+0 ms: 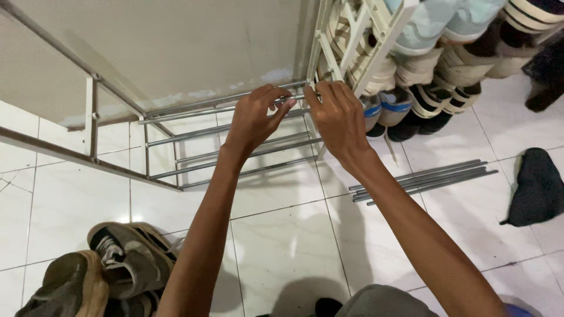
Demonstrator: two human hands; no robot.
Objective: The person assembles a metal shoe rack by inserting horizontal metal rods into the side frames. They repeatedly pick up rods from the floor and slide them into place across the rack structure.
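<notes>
A metal shoe rack frame (176, 126) of thin silver rods stands against the wall. My left hand (255, 117) grips one of its upper horizontal rods (200, 111) near the rod's right end. My right hand (341, 117) is closed at that same end, where the rod meets the rack's white side post (320, 41). Both arms reach forward from the bottom of the view.
A second rack (376, 35) full of shoes (435, 76) stands at the right. Several loose metal rods (423, 179) lie on the white tiled floor, with a dark cloth (537, 188) beyond them. Worn sneakers (106, 264) sit at the lower left.
</notes>
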